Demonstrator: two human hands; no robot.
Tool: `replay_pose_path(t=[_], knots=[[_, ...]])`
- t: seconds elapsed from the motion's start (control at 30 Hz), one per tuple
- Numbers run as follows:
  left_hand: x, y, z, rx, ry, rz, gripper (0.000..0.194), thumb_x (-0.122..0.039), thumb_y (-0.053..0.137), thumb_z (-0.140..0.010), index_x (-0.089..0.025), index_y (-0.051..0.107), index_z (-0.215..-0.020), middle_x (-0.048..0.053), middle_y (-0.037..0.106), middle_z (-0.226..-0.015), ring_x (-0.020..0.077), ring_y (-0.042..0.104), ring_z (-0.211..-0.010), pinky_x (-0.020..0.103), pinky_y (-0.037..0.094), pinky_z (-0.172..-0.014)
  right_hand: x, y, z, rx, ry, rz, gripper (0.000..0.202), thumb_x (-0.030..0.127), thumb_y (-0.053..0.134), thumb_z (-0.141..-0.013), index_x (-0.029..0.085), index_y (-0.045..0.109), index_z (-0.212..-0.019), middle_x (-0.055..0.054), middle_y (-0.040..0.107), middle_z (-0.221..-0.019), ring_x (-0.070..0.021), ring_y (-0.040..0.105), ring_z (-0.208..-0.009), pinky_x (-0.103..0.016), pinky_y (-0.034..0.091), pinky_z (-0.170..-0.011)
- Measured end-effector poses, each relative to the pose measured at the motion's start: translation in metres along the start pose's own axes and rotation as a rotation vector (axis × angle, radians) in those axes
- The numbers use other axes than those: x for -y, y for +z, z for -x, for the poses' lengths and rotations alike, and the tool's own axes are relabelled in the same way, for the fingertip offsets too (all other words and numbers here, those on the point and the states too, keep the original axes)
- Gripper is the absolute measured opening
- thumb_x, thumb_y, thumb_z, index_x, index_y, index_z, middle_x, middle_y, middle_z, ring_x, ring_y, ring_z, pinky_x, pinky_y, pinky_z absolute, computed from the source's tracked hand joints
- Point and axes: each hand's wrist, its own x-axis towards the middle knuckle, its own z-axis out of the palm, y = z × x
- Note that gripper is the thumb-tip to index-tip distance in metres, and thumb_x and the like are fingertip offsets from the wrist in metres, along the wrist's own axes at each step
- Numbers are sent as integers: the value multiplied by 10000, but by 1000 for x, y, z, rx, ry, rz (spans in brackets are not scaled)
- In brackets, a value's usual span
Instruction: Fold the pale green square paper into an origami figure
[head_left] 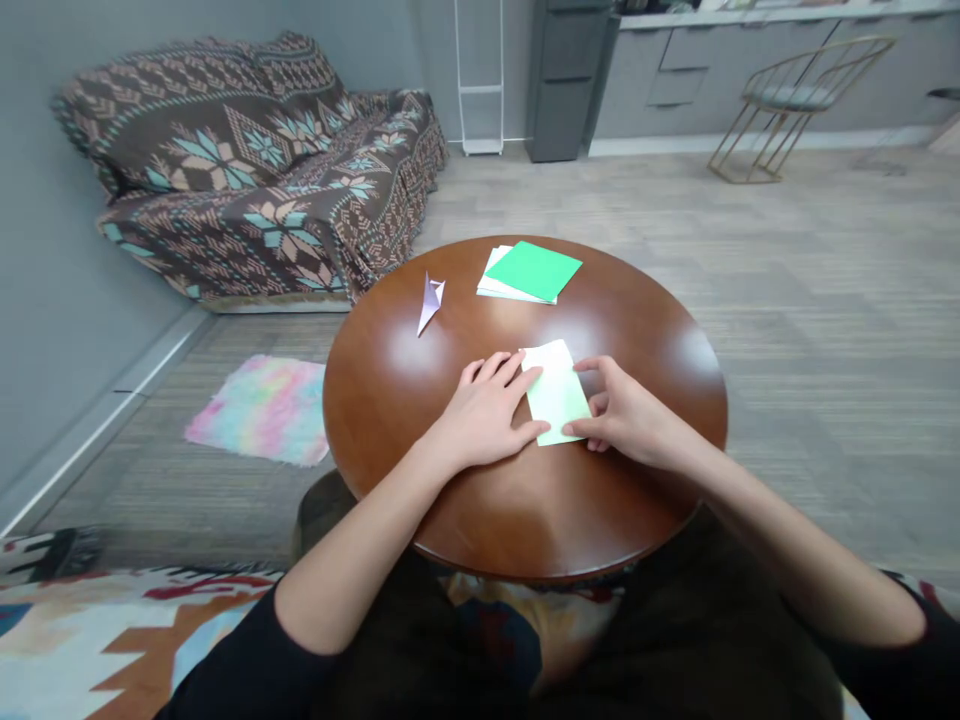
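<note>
- At centre, spread left hand (491, 412) steadies seemingly part-folded pale paper (555, 390); half-curled right hand (615, 410) pinches its edge
- Upper centre, purple piece (431, 302) looks folded, green sheet (534, 270) unfolded

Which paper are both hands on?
The pale green sheet, touched by left hand and right hand; the green-topped stack and folded purple piece lie farther off, untouched.

Throw-covered sofa (292, 200), pastel fluffy rug (261, 408) on floor (817, 300), gold-framed stool (791, 98) near gray cabinets (637, 75), round table (390, 400)
</note>
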Motion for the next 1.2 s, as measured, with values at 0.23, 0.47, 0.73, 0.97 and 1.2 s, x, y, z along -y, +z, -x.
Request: replay_pose_path(t=[0.23,0.47,0.73,0.97,1.2], knots=[[3,4,-1,6,-15,12,804,-628,479,-905,-145,325,-1529,156,314,-1626,321,276,-1479,505,211,-1179,0,0,0,-1,-7,15,703,173,736,-710,225,340,-1287,87,593,-550,-198,631,-489,-278,486,-481],[2,3,-2,25,-20,9,815,-630,460,-908,-144,298,-1542,160,298,-1632,323,266,-1486,504,194,-1185,1,0,-1,-6,-3,55,702,192,731,-724,223,333,-1302,87,600,-563,-206,647,-490,-289,495,-478],[2,2,-2,36,-15,14,820,-625,474,-901,-147,297,-1543,156,296,-1634,334,259,-1485,512,198,-1181,0,0,-2,-7,-1,64,698,215,737,-732,227,327,-1296,90,599,-556,-207,646,-487,-293,497,-475],[3,3,-2,32,-12,15,831,-623,474,-902,-128,291,-1543,162,290,-1636,334,255,-1487,513,195,-1184,-3,2,-3,-13,-22,86,691,253,741,-745,229,322,-1293,88,596,-557,-214,647,-488,-298,487,-469],[4,3,-1,35,-14,9,835,-625,476,-899,-126,292,-1543,158,294,-1635,330,255,-1487,511,192,-1184,6,-8,3,-30,-69,300,626,315,739,-784,193,417,-1306,47,631,-569,-242,666,-552,-349,512,-570]])
